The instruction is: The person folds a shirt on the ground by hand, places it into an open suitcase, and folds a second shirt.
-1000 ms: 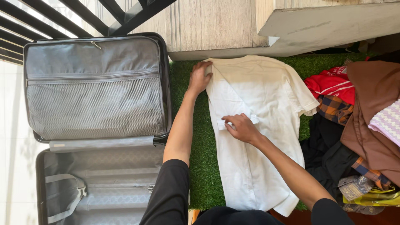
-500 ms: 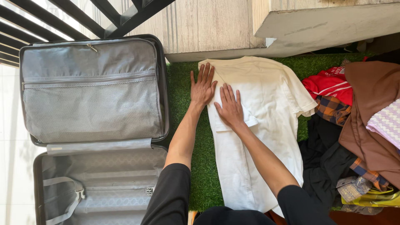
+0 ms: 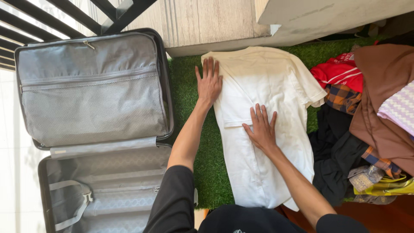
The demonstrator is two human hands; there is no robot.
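My right hand point(image 3: 261, 129) has slid down the white shirt point(image 3: 267, 125); my left hand point(image 3: 209, 82) stays near its folded edge, both hands' fingers flat and spread.

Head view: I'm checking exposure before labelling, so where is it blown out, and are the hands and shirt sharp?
Head view: sunlight washes out the pale floor at far left; the cream short-sleeved shirt is bright but keeps its folds; left hand and right hand are sharp, unblurred.

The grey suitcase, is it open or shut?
Open. The grey suitcase lies flat beside the white shirt, its mesh-pocket lid and strapped half both exposed.
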